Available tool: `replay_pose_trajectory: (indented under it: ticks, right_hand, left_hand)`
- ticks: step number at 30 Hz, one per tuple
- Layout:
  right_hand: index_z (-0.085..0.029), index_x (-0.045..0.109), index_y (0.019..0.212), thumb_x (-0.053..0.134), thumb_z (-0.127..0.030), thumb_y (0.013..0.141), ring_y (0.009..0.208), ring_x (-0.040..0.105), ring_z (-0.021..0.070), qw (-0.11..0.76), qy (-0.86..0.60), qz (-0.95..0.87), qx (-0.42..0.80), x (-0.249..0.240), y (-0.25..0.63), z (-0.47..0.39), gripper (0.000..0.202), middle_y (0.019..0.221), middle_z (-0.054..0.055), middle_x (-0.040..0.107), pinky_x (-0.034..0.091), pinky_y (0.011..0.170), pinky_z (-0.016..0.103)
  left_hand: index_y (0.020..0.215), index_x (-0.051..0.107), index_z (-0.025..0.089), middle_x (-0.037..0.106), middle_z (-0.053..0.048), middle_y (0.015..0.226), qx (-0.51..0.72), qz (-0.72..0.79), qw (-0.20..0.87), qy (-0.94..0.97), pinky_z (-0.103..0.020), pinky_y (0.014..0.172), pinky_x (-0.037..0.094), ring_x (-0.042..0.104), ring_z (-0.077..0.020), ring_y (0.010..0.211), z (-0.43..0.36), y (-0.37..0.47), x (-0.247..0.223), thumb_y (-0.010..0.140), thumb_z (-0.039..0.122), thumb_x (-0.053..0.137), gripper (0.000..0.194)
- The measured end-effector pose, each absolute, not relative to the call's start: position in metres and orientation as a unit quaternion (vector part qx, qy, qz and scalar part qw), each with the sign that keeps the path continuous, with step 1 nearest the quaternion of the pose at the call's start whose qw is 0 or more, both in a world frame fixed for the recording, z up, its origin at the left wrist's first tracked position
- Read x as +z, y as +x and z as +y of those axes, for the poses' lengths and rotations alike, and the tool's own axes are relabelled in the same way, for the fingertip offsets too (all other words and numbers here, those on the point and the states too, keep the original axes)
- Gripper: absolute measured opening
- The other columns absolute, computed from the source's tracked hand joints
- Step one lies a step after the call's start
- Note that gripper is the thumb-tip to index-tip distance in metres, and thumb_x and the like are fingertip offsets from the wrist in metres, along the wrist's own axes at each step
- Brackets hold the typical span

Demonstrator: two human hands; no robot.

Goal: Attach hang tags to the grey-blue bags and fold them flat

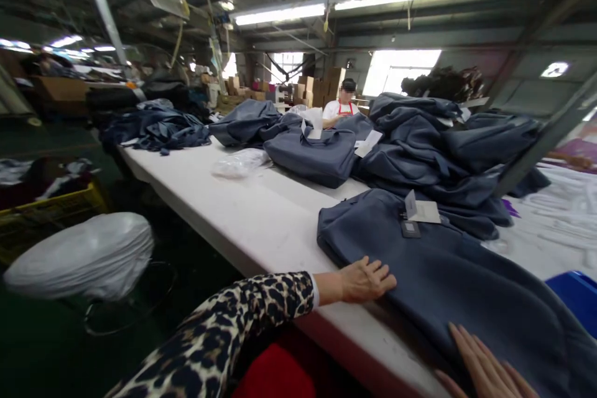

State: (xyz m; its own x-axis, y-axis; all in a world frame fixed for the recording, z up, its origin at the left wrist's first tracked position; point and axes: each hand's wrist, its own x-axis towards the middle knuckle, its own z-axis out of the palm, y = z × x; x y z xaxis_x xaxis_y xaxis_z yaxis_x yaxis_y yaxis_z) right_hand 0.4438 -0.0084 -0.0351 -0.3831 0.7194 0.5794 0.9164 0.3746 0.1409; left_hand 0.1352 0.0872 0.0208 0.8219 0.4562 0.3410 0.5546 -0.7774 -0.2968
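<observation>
A large slate-blue bag (420, 267) lies flat along the near edge of the white table, with a paper tag (424, 211) and a small dark label (411, 229) on its upper side. My left hand (366, 280), in a leopard-print sleeve, rests on the bag's near left edge; its fingers are slightly bent and a little apart. Lower right, my right hand (489, 364) lies on the bag with its fingers stretched out, partly cut off by the frame. Neither hand grips the fabric.
Another blue bag (311, 155) stands beyond, next to a heap of blue bags (420, 143). Clear plastic (240, 163) lies on the white table (209, 199). A person (342, 109) is across the table. At left are a plastic-covered stool (84, 252) and yellow crate (56, 208); a blue bin (576, 298) is right.
</observation>
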Motion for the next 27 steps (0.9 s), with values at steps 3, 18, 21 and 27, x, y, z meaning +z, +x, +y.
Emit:
replay_pose_trajectory:
  ticks: [3,18,21,27]
  right_hand:
    - [-0.020,0.019,0.157,0.053,-0.032,0.085,0.132,0.050,0.0340,0.145,-0.553,-0.789,-0.225,-0.028,0.408,-0.023,0.081,0.148,0.016,0.048,0.040,0.104,0.054]
    - [-0.017,0.050,0.140,0.050,-0.011,0.091,0.129,0.053,0.0308,0.092,-0.628,-0.752,-0.178,0.104,0.369,-0.025,0.049,0.142,0.016,0.055,0.040,0.107,0.051]
    - [-0.024,0.042,0.146,0.050,-0.018,0.095,0.143,0.033,0.0314,0.247,-0.592,-0.719,-0.267,0.123,0.365,-0.049,0.052,0.153,0.010,0.042,0.028,0.115,0.056]
    - [-0.028,0.028,0.152,0.050,-0.021,0.096,0.145,0.028,0.0302,0.404,-0.561,-0.670,-0.269,0.137,0.377,-0.069,0.061,0.158,0.011,0.030,0.041,0.108,0.052]
  left_hand:
    - [0.116,0.057,0.013,0.062,-0.019,0.125,-0.132,-0.265,0.184,-0.937,-0.040,0.087,0.051,0.063,-0.0268,0.110,0.066,0.137,0.018,0.100,0.016,0.034,0.028]
    - [0.127,0.062,0.016,0.066,-0.014,0.127,-0.222,-0.258,0.099,-0.935,-0.038,0.096,0.051,0.064,-0.0253,0.115,0.077,0.177,0.084,0.090,0.005,0.043,0.043]
    - [0.124,0.064,0.021,0.070,-0.010,0.121,-0.250,-0.312,0.054,-0.915,-0.033,0.092,0.051,0.067,-0.0247,0.110,0.095,0.182,0.146,0.093,0.018,0.049,0.035]
    - [0.098,0.070,0.020,0.073,-0.005,0.084,-0.319,-0.353,-0.014,-0.880,-0.029,0.071,0.048,0.070,-0.0264,0.083,0.115,0.186,0.259,0.093,0.045,0.054,0.031]
